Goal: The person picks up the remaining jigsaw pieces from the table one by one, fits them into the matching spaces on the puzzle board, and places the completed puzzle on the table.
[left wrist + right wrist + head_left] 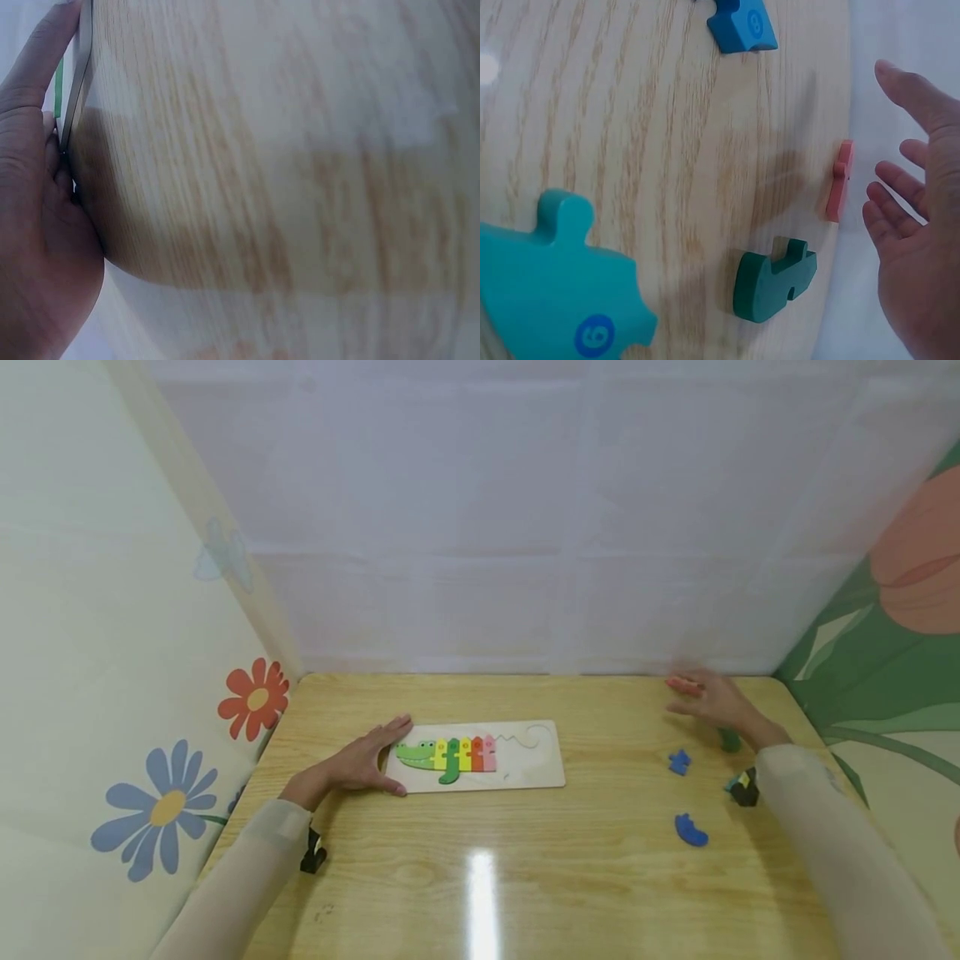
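A wooden crocodile puzzle board (pixel 532 768) lies on the table, with a green head, several coloured body pieces and a green leg set in its left half. My left hand (pixel 360 762) holds the board's left end, thumb along the near edge and fingers at the far edge. In the left wrist view the thumb (pixel 45 52) lies along the board's side. Over the far right of the table, my right hand (pixel 716 700) is blurred, its fingers spread. Beside those fingers is a red puzzle piece (pixel 840 184), with nothing gripped.
A dark green piece (pixel 776 281) and a teal numbered piece (pixel 562 277) lie near the right arm. Two blue pieces, one small (pixel 679 762) and one curved (pixel 691 830), sit left of it. A white cloth wall (pixel 465 610) rises behind the table (pixel 570 877).
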A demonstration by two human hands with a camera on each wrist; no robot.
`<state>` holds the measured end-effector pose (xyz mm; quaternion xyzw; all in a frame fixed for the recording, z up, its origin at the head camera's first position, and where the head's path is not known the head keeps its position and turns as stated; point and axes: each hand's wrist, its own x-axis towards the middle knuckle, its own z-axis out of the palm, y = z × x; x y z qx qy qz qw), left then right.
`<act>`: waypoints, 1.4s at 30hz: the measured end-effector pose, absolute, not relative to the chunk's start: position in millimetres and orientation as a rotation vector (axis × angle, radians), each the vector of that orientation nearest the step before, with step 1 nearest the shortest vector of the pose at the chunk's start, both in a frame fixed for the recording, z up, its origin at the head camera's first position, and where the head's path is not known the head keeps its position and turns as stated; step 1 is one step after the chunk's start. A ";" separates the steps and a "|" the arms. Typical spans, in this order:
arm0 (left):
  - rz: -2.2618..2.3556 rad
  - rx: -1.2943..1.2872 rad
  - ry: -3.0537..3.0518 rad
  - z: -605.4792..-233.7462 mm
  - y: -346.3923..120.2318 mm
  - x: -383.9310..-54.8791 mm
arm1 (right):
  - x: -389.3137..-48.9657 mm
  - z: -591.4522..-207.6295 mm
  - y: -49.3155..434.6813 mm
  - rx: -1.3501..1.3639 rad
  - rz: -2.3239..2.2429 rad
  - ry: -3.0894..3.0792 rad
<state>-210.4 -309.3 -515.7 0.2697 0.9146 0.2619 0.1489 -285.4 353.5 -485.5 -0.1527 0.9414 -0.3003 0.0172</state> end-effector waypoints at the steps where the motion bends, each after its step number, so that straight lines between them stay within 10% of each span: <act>1: 0.756 0.774 2.627 -515.7 -309.2 -210.1 | -285.7 -486.1 354.0 -0.474 -0.923 2.929; 42: 0.750 0.795 2.648 -519.6 -310.3 -211.5 | -281.4 -494.5 354.7 -0.452 -0.811 2.935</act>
